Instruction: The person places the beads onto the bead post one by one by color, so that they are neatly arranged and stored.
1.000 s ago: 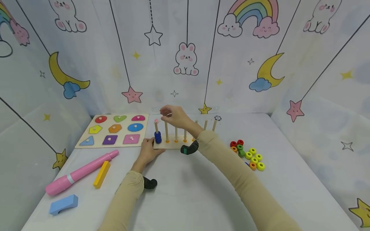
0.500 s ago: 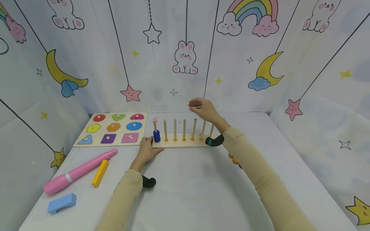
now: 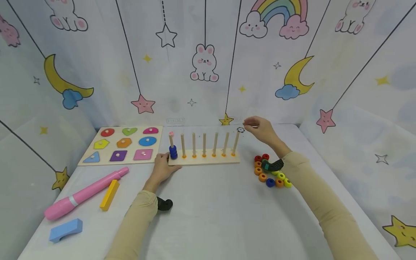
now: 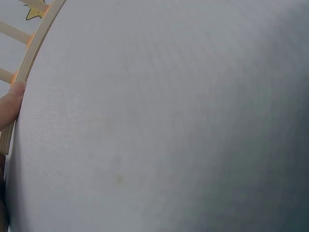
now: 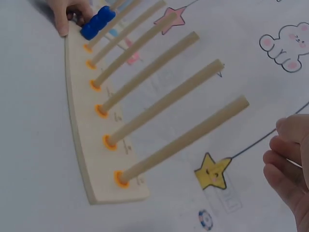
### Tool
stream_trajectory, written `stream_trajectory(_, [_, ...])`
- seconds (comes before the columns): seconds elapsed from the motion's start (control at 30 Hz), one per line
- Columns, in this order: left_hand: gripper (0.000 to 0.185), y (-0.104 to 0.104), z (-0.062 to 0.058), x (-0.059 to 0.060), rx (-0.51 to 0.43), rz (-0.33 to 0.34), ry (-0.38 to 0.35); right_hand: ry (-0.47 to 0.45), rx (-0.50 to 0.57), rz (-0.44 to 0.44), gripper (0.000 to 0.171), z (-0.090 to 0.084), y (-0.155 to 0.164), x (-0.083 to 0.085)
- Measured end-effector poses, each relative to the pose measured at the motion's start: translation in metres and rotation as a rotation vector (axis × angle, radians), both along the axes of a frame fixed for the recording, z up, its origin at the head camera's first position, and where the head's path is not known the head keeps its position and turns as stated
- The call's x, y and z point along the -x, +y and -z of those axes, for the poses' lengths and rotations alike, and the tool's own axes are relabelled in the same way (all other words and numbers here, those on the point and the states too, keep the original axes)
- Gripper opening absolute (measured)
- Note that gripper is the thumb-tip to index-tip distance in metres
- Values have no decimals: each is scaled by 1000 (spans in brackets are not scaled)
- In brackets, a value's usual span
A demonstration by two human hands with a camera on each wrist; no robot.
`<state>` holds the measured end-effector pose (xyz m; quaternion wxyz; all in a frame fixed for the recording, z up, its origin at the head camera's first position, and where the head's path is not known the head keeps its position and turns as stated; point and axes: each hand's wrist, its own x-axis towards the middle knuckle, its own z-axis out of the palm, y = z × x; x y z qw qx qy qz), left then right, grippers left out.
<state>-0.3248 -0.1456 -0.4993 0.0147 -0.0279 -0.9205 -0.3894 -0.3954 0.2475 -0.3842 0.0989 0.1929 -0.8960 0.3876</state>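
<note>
From above, the left hand (image 3: 161, 169) presses the peg board's (image 3: 204, 161) left end, fingers relaxed, beside the blue rings (image 3: 173, 152). The right hand (image 3: 263, 130) hovers past the last peg, fingers loosely curled, holding nothing, above loose rings (image 3: 272, 172) on the desk (image 3: 214, 213). The right wrist view shows those fingers (image 5: 285, 166) apart near the pegs (image 5: 181, 140).

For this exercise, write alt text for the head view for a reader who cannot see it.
A left hand holds the end of a peg board on a white table; blue rings sit on its first peg. The right hand hovers, empty, beyond loose rings.
</note>
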Motion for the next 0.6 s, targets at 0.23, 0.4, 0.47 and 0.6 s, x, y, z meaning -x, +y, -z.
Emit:
stream_trajectory(0.23, [86,2,7,0,19,5,-23,-51,16,29,30,21,37,-23])
stream_trajectory(0.4, [86,3,6,4,30,6,-7,-38,9,13,30,28,61,-37])
stream_trajectory(0.47, [86,3,5,5,29,2,3,-36,16,4,30,31,69,-41])
stream_trajectory(0.6, [87,2,5,6,27,-1,-5,-53,23,-18,30,39,82,-54])
